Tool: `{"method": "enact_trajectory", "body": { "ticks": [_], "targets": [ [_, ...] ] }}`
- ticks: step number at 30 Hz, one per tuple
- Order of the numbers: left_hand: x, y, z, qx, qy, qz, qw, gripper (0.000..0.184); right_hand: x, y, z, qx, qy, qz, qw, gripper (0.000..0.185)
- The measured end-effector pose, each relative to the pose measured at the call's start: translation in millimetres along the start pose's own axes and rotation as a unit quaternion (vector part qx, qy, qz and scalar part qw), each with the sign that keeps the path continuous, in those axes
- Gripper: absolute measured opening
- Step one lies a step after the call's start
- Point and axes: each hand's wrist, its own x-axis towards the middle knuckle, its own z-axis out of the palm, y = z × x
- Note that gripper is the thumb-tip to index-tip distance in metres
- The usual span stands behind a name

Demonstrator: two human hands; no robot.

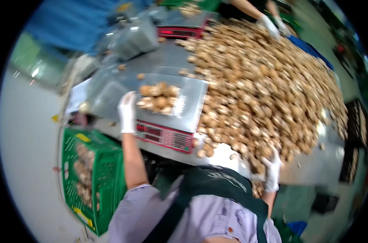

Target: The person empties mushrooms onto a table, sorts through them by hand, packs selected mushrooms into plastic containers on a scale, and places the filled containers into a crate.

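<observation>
My left hand (pixel 128 112), in a white glove, is beside the left edge of a clear plastic tray (pixel 176 106). Its fingers look stretched out, and blur hides whether they touch the tray. Several brown mushrooms (pixel 160 101) lie in the tray, which sits on the metal plate of a red-framed scale (pixel 163 137) with a lit red display. My right hand (pixel 272 170), also gloved, is at the near edge of a large mushroom pile (pixel 265 89). Its fingers curl round mushrooms (pixel 257 165) there, partly hidden and blurred.
A green crate (pixel 93 182) holding packed mushrooms stands at lower left. Stacked clear trays (pixel 135 38) and a second scale (pixel 180 31) are at the back. Across the pile, another person's gloved hands (pixel 270 26) reach in. Dark crates (pixel 356 125) stand at right.
</observation>
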Motion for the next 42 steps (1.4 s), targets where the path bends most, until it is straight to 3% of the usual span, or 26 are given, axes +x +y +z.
{"method": "enact_trajectory", "body": {
  "ticks": [3, 8, 12, 15, 19, 23, 25, 28, 33, 35, 36, 37, 38, 40, 42],
  "targets": [
    [0, 2, 12, 0.025, -0.032, 0.014, 0.999, 0.031, -6, -3, -1, -0.080, -0.017, -0.013, 0.997, 0.057],
    [13, -22, 17, -0.011, -0.078, -0.017, 0.997, 0.033, -18, -7, 2, -0.023, 0.009, -0.075, 0.997, 0.060],
    [17, -25, 18, -0.018, -0.082, -0.043, 0.996, 0.035, -22, 0, -9, 0.026, 0.022, -0.058, 0.998, 0.062],
    [17, -26, 18, -0.002, -0.081, -0.047, 0.996, 0.035, -28, 15, -20, 0.158, 0.050, -0.040, 0.985, 0.067],
    [12, -32, 20, -0.002, -0.087, -0.025, 0.996, 0.035, -31, 26, -33, 0.194, 0.078, -0.033, 0.977, 0.072],
    [6, -43, 22, -0.008, -0.093, 0.003, 0.996, 0.036, -35, 26, -42, 0.216, 0.075, 0.006, 0.973, 0.070],
    [3, -45, 19, -0.013, -0.101, -0.016, 0.995, 0.036, -39, 15, -43, 0.198, 0.074, 0.020, 0.977, 0.060],
    [-3, -39, 16, -0.076, -0.032, -0.100, 0.992, 0.033, -38, 34, -60, 0.249, 0.027, 0.021, 0.968, 0.057],
    [-5, -38, -1, -0.095, -0.001, -0.103, 0.990, 0.027, -23, 63, -73, 0.378, 0.024, 0.103, 0.920, 0.048],
    [-17, -16, 1, -0.084, 0.001, -0.120, 0.989, 0.027, -11, 64, -68, 0.346, 0.112, 0.117, 0.924, 0.046],
    [-23, -14, 13, -0.078, -0.029, -0.095, 0.992, 0.027, -4, 61, -65, 0.312, 0.047, 0.065, 0.947, 0.042],
    [-24, -12, -9, -0.055, -0.016, -0.064, 0.996, 0.027, 12, 43, -55, 0.116, 0.140, 0.109, 0.977, 0.043],
    [-27, -5, -11, -0.062, 0.000, -0.076, 0.995, 0.027, 28, 65, -63, -0.221, 0.202, -0.067, 0.952, 0.046],
    [-25, -4, -19, -0.082, 0.021, -0.095, 0.992, 0.027, 37, 30, -29, -0.307, 0.240, -0.092, 0.916, 0.047],
    [-16, -6, -31, -0.105, 0.036, -0.120, 0.986, 0.027, 57, 52, -38, -0.399, 0.205, -0.180, 0.875, 0.051]
  ]
}}
